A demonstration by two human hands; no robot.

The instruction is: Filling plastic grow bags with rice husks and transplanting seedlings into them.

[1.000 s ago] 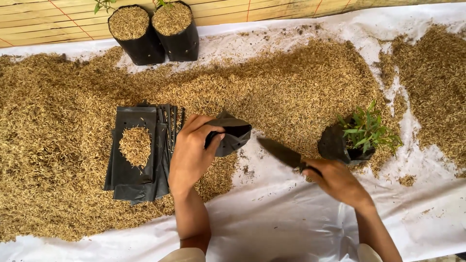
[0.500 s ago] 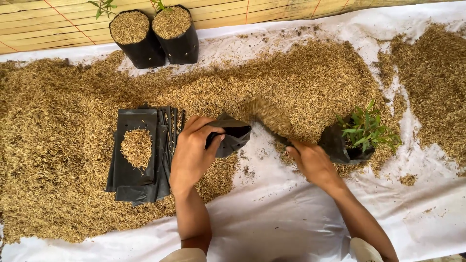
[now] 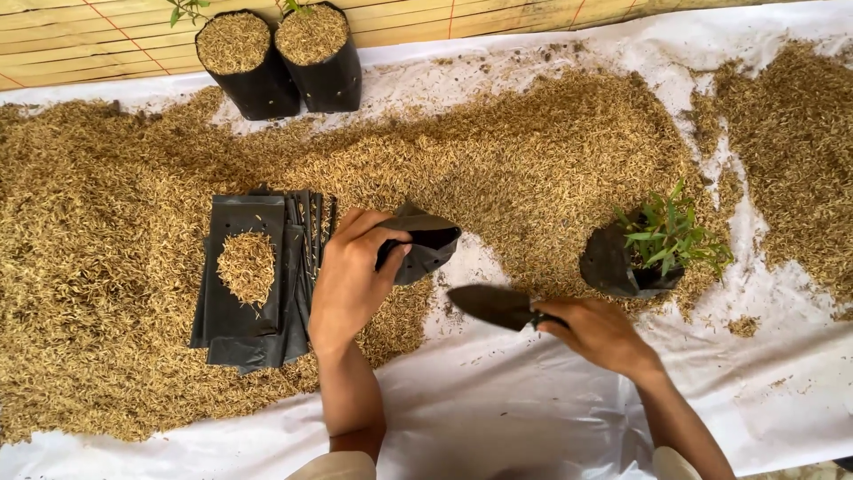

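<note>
At the centre of the frame the left hand [image 3: 348,276] grips the rim of an empty black nursery bag [image 3: 425,249], holding its mouth open toward the right. Just right of it, the right hand [image 3: 602,331] is closed around the handle of a dark trowel [image 3: 494,305], blade pointing left above the white sheet [image 3: 498,418]. A stack of flat black bags [image 3: 253,276] lies left on the rice husks [image 3: 107,267]; a bagged seedling [image 3: 644,253] stands right.

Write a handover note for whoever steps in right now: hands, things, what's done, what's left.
Left hand: holds an empty black grow bag open, mouth toward the trowel.
Right hand: grips a dark trowel, blade bare, beside the bag.
Flat bag stack lies left; seedling bag sits right.
Done: two filled bags stand at the back.
Left: held bag unfilled; husk heap is behind it.
</note>
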